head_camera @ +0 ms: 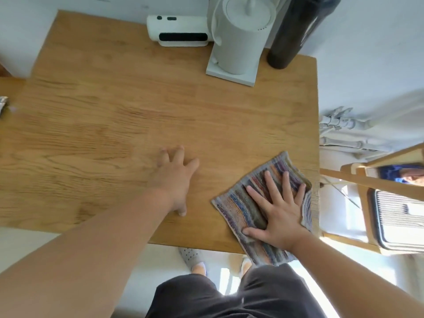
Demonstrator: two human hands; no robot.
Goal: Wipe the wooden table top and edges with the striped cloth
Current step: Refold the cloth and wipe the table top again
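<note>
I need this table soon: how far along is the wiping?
Done: nothing on the table shows wiped areas. In hand: the right hand presses the striped cloth at its near right corner, overhanging the edge; the left hand rests on bare wood. Left, probably: around the kettle and bottle.

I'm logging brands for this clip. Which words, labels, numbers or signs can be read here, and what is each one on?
No text here can be read.
Dark bottle: pale marks on its side, too blurred to read.
White device: dark buttons and a dark slot, no legible lettering.
White kettle: a few small dots, no words seen.
Striped cloth: woven stripes only, no label visible.
</note>
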